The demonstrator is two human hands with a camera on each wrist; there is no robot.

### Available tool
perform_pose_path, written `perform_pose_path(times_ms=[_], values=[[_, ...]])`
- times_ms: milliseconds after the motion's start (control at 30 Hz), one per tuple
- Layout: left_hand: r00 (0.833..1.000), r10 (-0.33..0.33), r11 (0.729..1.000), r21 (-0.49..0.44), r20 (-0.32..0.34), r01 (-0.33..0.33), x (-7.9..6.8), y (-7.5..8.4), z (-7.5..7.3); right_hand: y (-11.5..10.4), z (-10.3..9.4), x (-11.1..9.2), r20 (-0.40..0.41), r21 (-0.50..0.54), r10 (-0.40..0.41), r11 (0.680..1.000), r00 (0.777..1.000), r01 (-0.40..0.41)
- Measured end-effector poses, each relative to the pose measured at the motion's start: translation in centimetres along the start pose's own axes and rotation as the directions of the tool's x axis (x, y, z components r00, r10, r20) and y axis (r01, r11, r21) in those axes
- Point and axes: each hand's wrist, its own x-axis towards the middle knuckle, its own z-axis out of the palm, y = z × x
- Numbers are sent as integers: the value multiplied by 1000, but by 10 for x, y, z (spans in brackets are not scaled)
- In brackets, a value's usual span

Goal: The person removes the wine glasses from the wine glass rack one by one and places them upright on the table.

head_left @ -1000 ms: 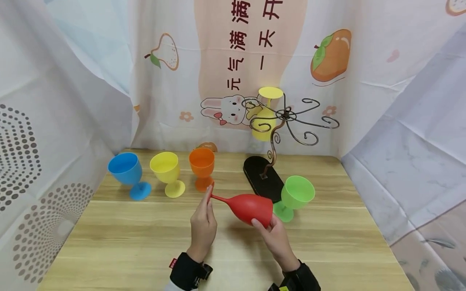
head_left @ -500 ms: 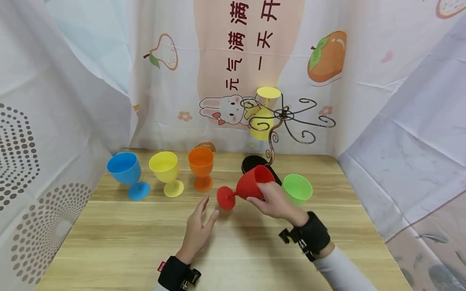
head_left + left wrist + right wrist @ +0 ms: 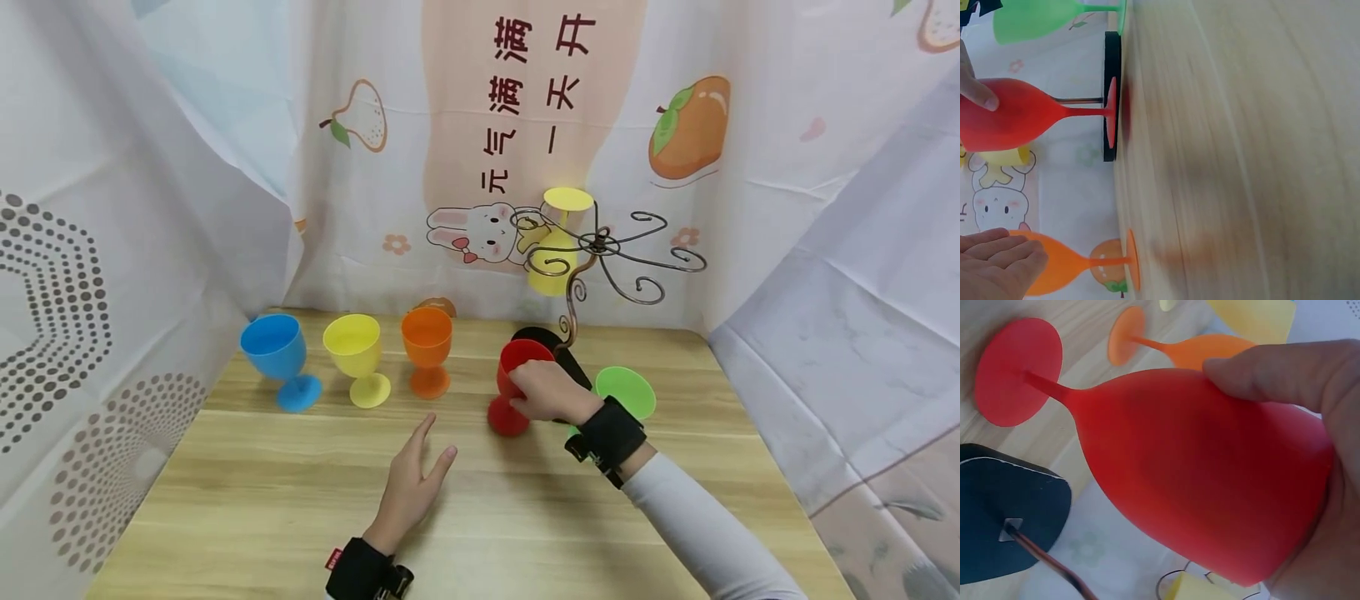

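Note:
My right hand (image 3: 551,392) grips the red goblet (image 3: 508,417) by its bowl, thumb on one side. It stands upright, mouth up, just in front of the rack's black base. In the left wrist view the red goblet's foot (image 3: 1110,112) is close over the tabletop, with a shadow beneath. My left hand (image 3: 408,492) is held out over the table, fingers straight and thumb spread, touching nothing. Nearest to it is the orange goblet (image 3: 427,337), upright at the back. The right wrist view has the red bowl (image 3: 1197,456) filling its middle.
Blue (image 3: 273,346) and yellow (image 3: 352,346) goblets stand in line left of the orange one. A green goblet (image 3: 628,392) is partly hidden behind my right wrist. The curly metal rack (image 3: 600,243) carries an upside-down yellow goblet (image 3: 551,271). Printed cloth (image 3: 600,317) hangs behind.
The red goblet has gone from lying sideways between both hands to upright, down near the table. My left hand has let go of its foot and drawn back.

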Motion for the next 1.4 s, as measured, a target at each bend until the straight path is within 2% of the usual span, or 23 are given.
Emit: perform_pose_path(times_ms=[333, 667, 767, 833, 933, 1000, 1067, 1167, 1267, 1333, 1400], values=[[1000, 3, 1000, 8, 11, -3, 1, -1, 3, 9, 3, 6, 59, 14, 29, 999, 998, -30], [1000, 12, 999, 30, 18, -13, 2, 3, 3, 12, 5, 6, 81, 12, 18, 1000, 997, -19], [999, 17, 999, 31, 30, -18, 7, 8, -1, 11, 4, 6, 90, 31, 30, 999, 996, -33], [999, 25, 999, 32, 42, -26, 16, 15, -5, 11, 1, 4, 79, 49, 46, 998, 996, -50], [997, 65, 997, 30, 52, -67, 40, 32, -16, 11, -5, -3, -9, 90, 68, 994, 998, -67], [989, 140, 990, 27, 45, -141, 63, 50, -25, 12, -11, -13, -117, 125, 88, 990, 989, -73], [970, 243, 969, 36, 30, -244, 89, 70, -34, 10, -15, -26, -238, 163, 101, 985, 966, -63], [916, 401, 914, 56, 19, -402, 129, 103, -46, 3, -11, -49, -391, 203, 110, 979, 914, -31], [876, 480, 869, 110, 47, -482, 168, 136, -55, -8, 8, -72, -529, 211, 83, 977, 844, 36], [862, 499, 846, 164, 94, -507, 194, 158, -59, -16, 28, -88, -590, 232, 93, 971, 802, 58], [859, 486, 825, 240, 159, -511, 219, 179, -60, -22, 51, -104, -627, 270, 123, 961, 769, 67]])
